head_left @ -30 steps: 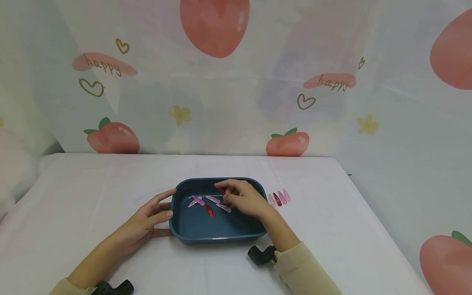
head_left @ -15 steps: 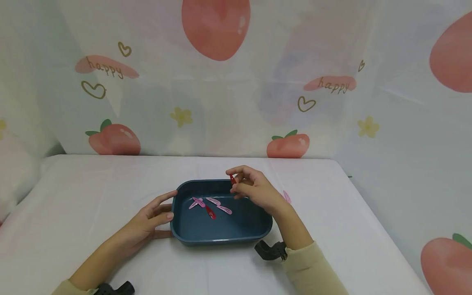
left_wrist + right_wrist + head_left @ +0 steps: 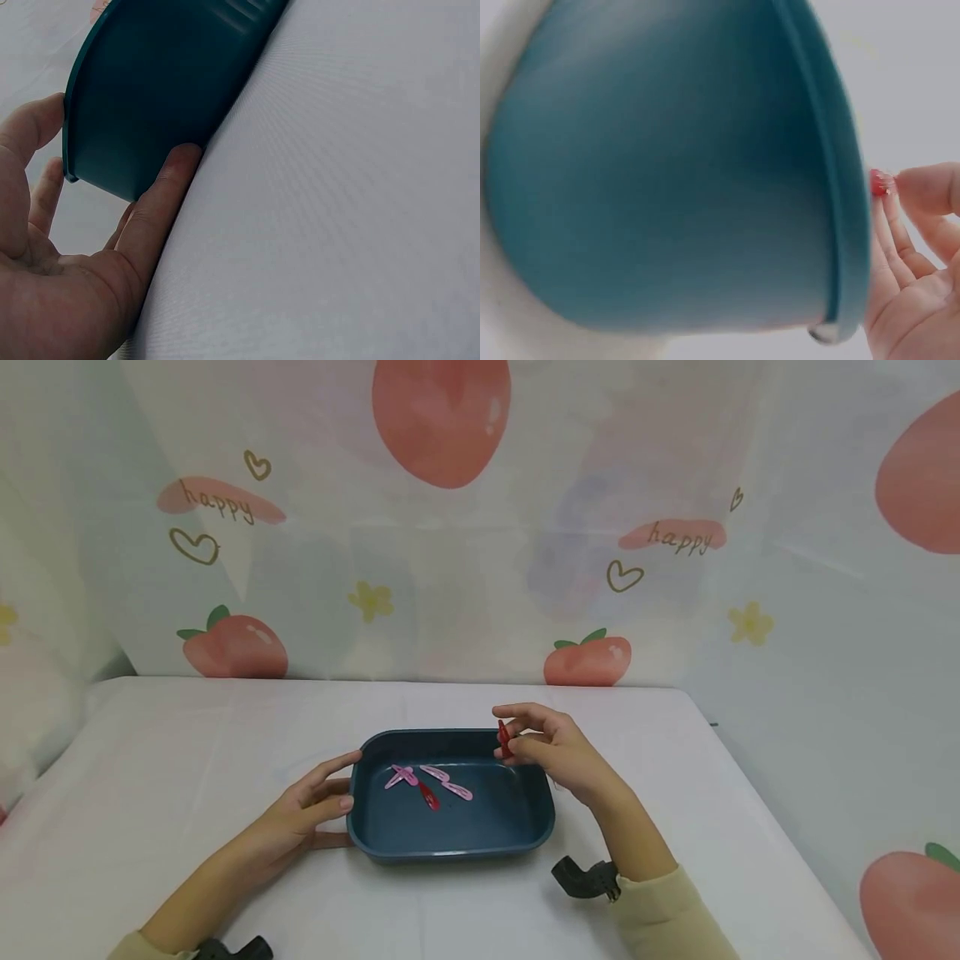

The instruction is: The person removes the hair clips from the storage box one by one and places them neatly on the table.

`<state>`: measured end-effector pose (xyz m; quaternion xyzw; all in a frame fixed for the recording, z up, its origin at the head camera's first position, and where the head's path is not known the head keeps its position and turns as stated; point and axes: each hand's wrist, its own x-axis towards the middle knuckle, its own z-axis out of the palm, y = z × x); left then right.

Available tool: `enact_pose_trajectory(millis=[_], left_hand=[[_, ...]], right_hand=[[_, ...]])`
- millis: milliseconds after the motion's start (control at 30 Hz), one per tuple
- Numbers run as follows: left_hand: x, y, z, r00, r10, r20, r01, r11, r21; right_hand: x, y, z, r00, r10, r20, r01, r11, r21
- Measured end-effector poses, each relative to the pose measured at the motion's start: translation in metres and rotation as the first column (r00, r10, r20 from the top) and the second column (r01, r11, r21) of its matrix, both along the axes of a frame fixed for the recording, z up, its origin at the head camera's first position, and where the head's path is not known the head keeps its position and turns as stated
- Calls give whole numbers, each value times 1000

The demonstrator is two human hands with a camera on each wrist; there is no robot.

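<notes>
My right hand (image 3: 558, 752) pinches a red snap hair clip (image 3: 504, 739) between thumb and fingers, held upright over the far right corner of a dark blue tray (image 3: 487, 827). In the right wrist view the clip's red end (image 3: 881, 182) shows at the thumb tip, just beyond the tray's rim. My left hand (image 3: 300, 814) rests against the tray's left end with fingers spread; the left wrist view shows its fingertips on the rim and low on the outer wall (image 3: 150, 97). Inside the tray lie another red clip (image 3: 429, 796) and several pink clips (image 3: 457, 791).
A white cloth (image 3: 225, 718) covers the table, its right edge sloping toward the front. Behind stands a curtain (image 3: 465, 577) printed with peaches. A black wrist camera (image 3: 585, 878) sits on my right sleeve, another (image 3: 236, 949) at my left.
My right hand has lifted the red clip out of the tray and moved right with it. It now hides the row of clips on the table beside the tray. My left hand stays put.
</notes>
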<state>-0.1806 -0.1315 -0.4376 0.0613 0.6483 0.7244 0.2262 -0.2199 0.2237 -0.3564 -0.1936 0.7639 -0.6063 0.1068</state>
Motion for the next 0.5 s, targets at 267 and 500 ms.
enact_pose_trajectory(millis=[267, 500], left_hand=[[0, 0, 2, 1000, -17, -1, 17, 1000, 1], [1, -1, 1, 1000, -22, -9, 22, 1000, 10]], right_hand=[[1, 15, 0, 997, -67, -48, 68, 997, 33], [-2, 22, 1, 995, -80, -62, 83, 996, 35]])
